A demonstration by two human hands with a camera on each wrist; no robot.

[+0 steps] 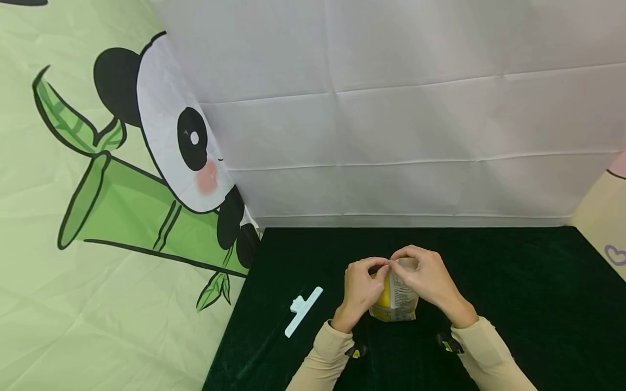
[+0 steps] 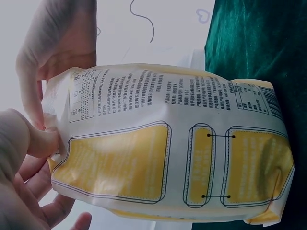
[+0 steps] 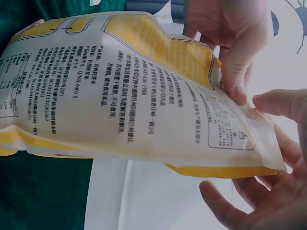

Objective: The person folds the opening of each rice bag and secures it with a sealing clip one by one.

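A yellow and white printed food bag stands on the dark green cloth, its top end between the two hands. My left hand pinches the top edge between thumb and fingers. From the other side my right hand pinches the same edge, thumb tips close together. In the left wrist view the bag shows yellow panels and rows of dark print. The right wrist view shows the flattened top of the bag, with the right fingers behind it.
A pale blue bag clip lies on the green cloth, left of the left hand. Behind the table hangs a white fabric backdrop. At the left is a light green fabric with a printed panda.
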